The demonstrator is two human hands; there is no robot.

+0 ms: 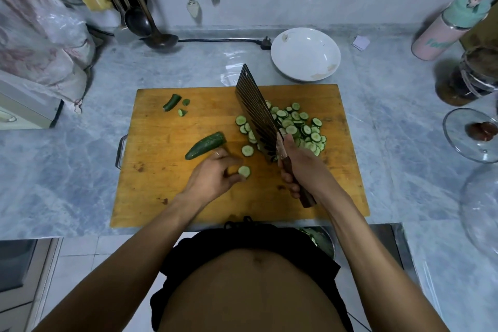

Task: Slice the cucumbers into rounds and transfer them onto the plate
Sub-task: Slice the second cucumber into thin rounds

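Note:
On the wooden cutting board [161,191] lies a half cucumber [206,145], dark green, just beyond my left hand [215,175]. That hand pinches a single cucumber round [244,171] at its fingertips. My right hand [301,167] grips the wooden handle of a ridged cleaver [258,116], whose blade stands on edge among a heap of cucumber rounds [299,127] on the board's right half. One loose round [247,150] lies left of the blade. The white plate [305,54] sits beyond the board, with nothing on it.
A cucumber end piece [172,102] and two small scraps lie at the board's far left. A ladle [159,39] and a power cord rest by the back wall. A pink bottle [444,32], a dark jar [469,78] and glass lids [471,135] stand at right.

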